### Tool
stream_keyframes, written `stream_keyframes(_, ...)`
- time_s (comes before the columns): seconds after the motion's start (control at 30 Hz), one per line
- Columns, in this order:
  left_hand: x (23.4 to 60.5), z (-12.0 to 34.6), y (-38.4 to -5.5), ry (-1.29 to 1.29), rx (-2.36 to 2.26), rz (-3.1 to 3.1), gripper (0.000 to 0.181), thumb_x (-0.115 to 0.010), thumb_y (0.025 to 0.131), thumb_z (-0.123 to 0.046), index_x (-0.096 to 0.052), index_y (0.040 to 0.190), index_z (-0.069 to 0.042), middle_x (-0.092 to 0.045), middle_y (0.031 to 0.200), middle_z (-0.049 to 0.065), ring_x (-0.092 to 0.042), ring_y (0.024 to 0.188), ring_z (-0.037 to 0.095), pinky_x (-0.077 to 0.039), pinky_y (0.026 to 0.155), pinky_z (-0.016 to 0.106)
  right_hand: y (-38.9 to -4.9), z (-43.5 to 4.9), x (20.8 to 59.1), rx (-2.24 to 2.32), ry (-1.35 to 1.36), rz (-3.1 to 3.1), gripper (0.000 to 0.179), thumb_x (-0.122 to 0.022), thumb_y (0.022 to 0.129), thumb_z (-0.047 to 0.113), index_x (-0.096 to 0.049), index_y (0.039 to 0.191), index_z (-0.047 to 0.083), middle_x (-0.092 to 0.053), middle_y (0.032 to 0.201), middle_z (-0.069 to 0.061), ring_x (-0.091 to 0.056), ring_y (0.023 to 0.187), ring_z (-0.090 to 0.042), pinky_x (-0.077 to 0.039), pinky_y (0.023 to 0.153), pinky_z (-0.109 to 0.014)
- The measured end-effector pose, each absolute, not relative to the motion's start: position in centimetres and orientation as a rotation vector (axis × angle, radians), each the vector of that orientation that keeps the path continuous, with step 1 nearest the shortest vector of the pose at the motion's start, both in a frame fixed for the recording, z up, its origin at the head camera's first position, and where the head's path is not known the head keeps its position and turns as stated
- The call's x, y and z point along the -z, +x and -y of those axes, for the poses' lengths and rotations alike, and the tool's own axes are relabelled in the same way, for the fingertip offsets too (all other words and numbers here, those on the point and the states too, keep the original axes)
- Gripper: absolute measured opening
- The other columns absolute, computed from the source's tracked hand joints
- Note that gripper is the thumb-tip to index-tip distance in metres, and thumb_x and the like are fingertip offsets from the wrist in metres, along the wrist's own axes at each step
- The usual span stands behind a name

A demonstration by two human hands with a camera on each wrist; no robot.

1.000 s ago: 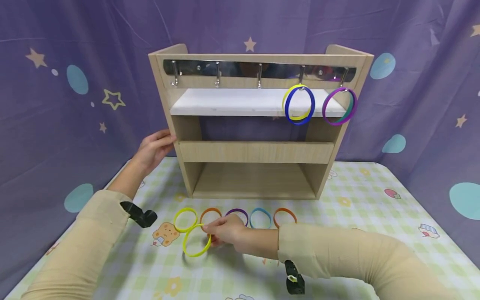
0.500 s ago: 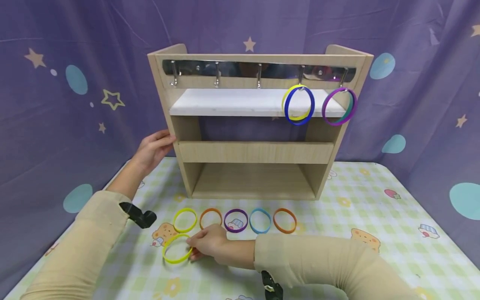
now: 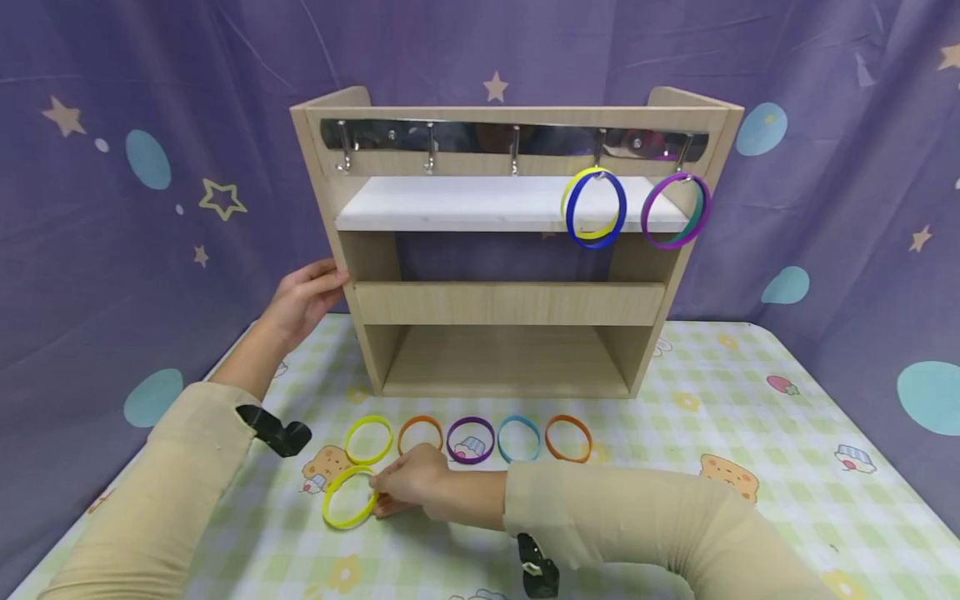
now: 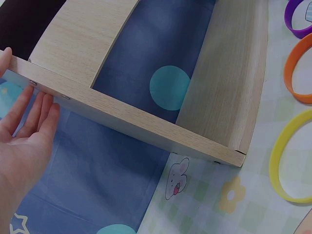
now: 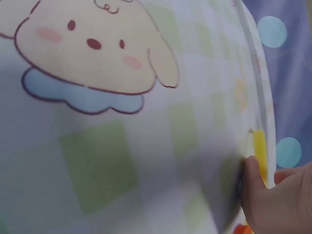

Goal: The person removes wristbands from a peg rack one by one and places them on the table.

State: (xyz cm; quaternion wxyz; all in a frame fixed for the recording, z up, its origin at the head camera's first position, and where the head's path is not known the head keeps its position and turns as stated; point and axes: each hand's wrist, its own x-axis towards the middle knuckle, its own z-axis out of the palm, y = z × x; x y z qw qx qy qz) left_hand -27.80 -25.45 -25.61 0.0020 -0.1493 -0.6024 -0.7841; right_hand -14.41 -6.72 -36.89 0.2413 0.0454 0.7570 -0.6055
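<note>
My right hand pinches the right edge of a yellow silicone wristband, low over or on the tablecloth; I cannot tell which. In the right wrist view, part of that yellow band shows beside the thumb. My left hand touches the outer left side of a wooden shelf unit, fingers fairly straight in the left wrist view. Behind the right hand lies a row of wristbands: yellow, orange, purple, light blue and orange.
A metal hook rail runs along the unit's top front. Yellow and blue wristbands hang from one hook. A purple wristband and a teal one hang from the rightmost hook. A purple curtain stands behind the checked tablecloth.
My right hand has moved left and slightly toward me with the yellow wristband, uncovering the purple band, then almost stopped. My left hand has stayed on the shelf unit's side.
</note>
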Motion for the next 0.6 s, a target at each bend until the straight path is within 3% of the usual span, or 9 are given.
stream_keyframes(0.17, 25.6, 25.5, -27.8, -0.491, 2.464, 1.878, 0.018, -0.054, 0.094, 0.001, -0.054, 0.111, -0.007, -0.067, 0.104, -0.002, -0.065, 0.097, 0.007, -0.049, 0.091, 0.015, -14.8, 5.6, 36.0, 1.637, 0.073, -2.002, 0.008, -0.072, 0.083, 0.003, -0.072, 0.085, -0.005, -0.073, 0.082, -0.023, -0.074, 0.075, -0.028, -0.061, 0.062, -0.027)
stream_keyframes(0.4, 25.5, 25.5, -27.7, -0.485, 2.471, 1.875, 0.017, -0.055, 0.094, 0.000, -0.062, 0.105, -0.011, -0.067, 0.103, -0.002, -0.065, 0.096, 0.008, -0.049, 0.090, 0.016, -15.8, 2.9, 35.7, 1.702, -0.018, -1.903, 0.022, -0.068, 0.088, 0.004, -0.066, 0.101, -0.013, -0.070, 0.096, -0.030, -0.072, 0.089, -0.036, -0.062, 0.073, -0.036)
stream_keyframes(0.6, 25.5, 25.5, -27.6, -0.456, 2.473, 1.897, 0.017, -0.056, 0.094, -0.002, -0.063, 0.104, -0.013, -0.068, 0.103, -0.004, -0.065, 0.097, 0.007, -0.050, 0.089, 0.015, -17.0, -0.2, 35.3, 1.758, -0.067, -1.850, 0.028, -0.063, 0.091, 0.008, -0.059, 0.109, -0.013, -0.067, 0.107, -0.032, -0.073, 0.087, -0.031, -0.061, 0.079, -0.038)
